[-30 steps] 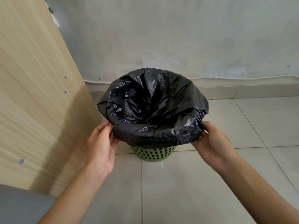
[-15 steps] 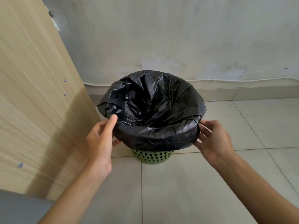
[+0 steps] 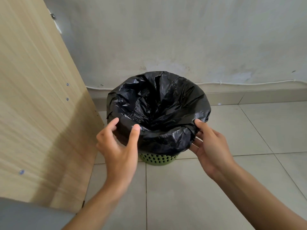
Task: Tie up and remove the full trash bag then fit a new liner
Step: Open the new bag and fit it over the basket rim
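Thin, crinkly black plastic liner (image 3: 157, 113) over perforated green plastic bin (image 3: 157, 159): light, limp, slippery, tearable. Best gathered at folded rim. Right hand (image 3: 211, 146) pinching that rim; left hand (image 3: 119, 146) spread, fingertips touching film.

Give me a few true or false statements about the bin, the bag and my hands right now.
1. The black bag is folded over the rim of the green bin. True.
2. The bag's mouth is tied in a knot. False: it is spread wide open.
3. The right hand pinches the bag's edge. True.
4. The bin stands on a table. False: it stands on the tiled floor.
5. The wooden panel is right of the bin. False: it is on the left.
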